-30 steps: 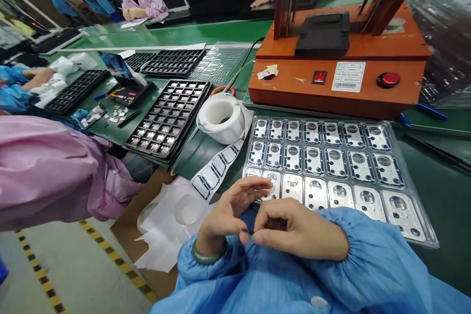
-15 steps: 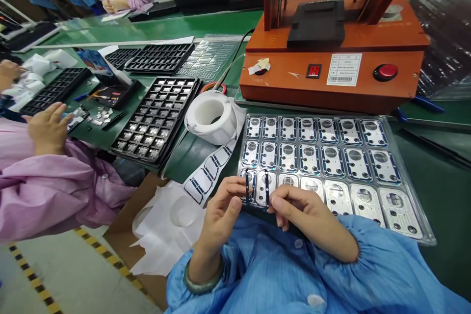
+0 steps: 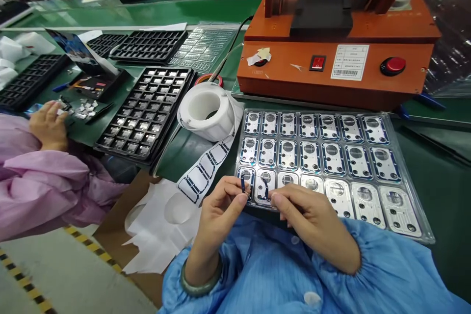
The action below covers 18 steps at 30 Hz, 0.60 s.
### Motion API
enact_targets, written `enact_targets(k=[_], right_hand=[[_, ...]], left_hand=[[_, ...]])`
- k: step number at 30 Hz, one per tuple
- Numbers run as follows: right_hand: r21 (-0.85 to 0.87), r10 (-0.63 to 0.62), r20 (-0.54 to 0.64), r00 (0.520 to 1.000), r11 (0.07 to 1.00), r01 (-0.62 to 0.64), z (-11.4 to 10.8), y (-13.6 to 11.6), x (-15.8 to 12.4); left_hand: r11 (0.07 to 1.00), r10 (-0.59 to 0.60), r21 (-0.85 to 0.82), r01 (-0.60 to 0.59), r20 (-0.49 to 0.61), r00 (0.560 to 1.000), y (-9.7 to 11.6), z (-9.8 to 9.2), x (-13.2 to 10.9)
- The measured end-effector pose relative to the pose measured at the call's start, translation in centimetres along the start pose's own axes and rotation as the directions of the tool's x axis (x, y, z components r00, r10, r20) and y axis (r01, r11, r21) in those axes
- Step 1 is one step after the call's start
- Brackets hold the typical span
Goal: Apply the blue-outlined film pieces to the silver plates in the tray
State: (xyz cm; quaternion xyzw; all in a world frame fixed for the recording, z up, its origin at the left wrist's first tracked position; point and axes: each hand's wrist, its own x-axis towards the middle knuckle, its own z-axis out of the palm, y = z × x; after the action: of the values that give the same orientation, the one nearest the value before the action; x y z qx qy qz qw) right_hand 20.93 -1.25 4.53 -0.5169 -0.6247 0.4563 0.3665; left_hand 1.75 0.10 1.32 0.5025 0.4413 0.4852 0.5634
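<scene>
My left hand (image 3: 221, 208) and my right hand (image 3: 305, 213) each pinch one side of a thin dark gasket frame (image 3: 253, 187), stretched between them. They hold it just over the near left corner of a clear tray (image 3: 415, 176) that carries rows of small metal plates (image 3: 309, 156). Most plates have a dark gasket on them; several in the near row are bare. A white roll of gasket stickers (image 3: 208, 110) lies left of the tray, its strip (image 3: 204, 171) trailing toward my left hand.
An orange press machine (image 3: 331, 54) with a red button (image 3: 394, 65) stands behind the tray. Black part trays (image 3: 145, 110) lie to the left. A neighbour in a pink sleeve (image 3: 44, 181) works there. White backing paper (image 3: 162, 225) lies in a cardboard box below the table edge.
My hands rose from my lap to the tray's near left corner, and the gasket frame came into view stretched between them. The neighbour's hand has appeared by the loose parts.
</scene>
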Motion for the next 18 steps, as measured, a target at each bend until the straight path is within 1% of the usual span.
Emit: enact_targets(k=[3,5,6,8,11,15,18], right_hand=[[-0.195,-0.148,-0.107,0.983,0.973,0.125,0.21,0.38,0.00],[-0.279,-0.204,-0.149,0.968,0.947,0.156,0.31,0.56,0.03],[-0.301,-0.212,-0.169,0.963,0.941,0.154,0.33,0.60,0.05],[-0.300,-0.185,-0.212,0.960,0.947,0.116,0.29,0.55,0.09],[-0.216,-0.079,-0.237,0.968,0.976,0.026,0.13,0.37,0.16],[-0.052,0.056,-0.141,0.988,0.997,-0.064,0.14,0.46,0.42],[0.020,0.109,-0.070,0.992,0.994,-0.108,0.28,0.62,0.63]], left_hand=[[0.999,0.015,0.032,-0.014,-0.012,1.000,-0.20,0.15,-0.05],[0.998,0.025,0.067,-0.023,-0.027,0.999,-0.19,0.36,-0.04],[0.996,0.027,0.080,-0.025,-0.033,0.999,-0.15,0.46,-0.03],[0.996,0.022,0.090,-0.018,-0.044,0.999,-0.05,0.63,-0.02],[0.996,-0.001,0.084,0.005,-0.052,0.999,0.01,0.70,-0.03],[0.996,-0.012,0.084,0.014,-0.018,1.000,-0.10,0.53,-0.09],[0.997,-0.018,0.082,0.017,0.007,1.000,-0.18,0.42,-0.16]])
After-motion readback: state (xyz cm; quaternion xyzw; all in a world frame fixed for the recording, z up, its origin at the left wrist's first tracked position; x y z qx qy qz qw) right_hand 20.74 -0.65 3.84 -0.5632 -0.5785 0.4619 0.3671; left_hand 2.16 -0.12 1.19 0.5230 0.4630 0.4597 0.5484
